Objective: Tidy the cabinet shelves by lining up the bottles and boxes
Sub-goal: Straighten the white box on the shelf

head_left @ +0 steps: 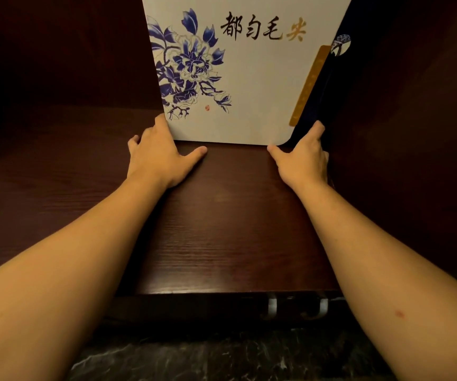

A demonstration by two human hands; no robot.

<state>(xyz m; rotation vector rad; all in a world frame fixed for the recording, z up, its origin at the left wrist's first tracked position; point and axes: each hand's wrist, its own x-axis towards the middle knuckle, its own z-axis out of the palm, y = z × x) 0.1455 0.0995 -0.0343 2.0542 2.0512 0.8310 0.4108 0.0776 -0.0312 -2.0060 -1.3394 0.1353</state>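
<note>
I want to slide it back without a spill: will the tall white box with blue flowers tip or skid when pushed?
The white box stands upright on a narrow base, so a high push would likely tip it. The left hand and right hand sit low at its bottom corners, which should make it slide instead. The wooden shelf looks smooth, so it will probably skid easily.

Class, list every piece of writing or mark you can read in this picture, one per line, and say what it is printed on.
"都匀毛尖", three characters black and the last gold, on the white front of the box.
Small red seal mark below the blue flowers: too small to read.
Gold strip on the box's right edge: its characters are too blurred to read.
Nothing else readable.
</note>
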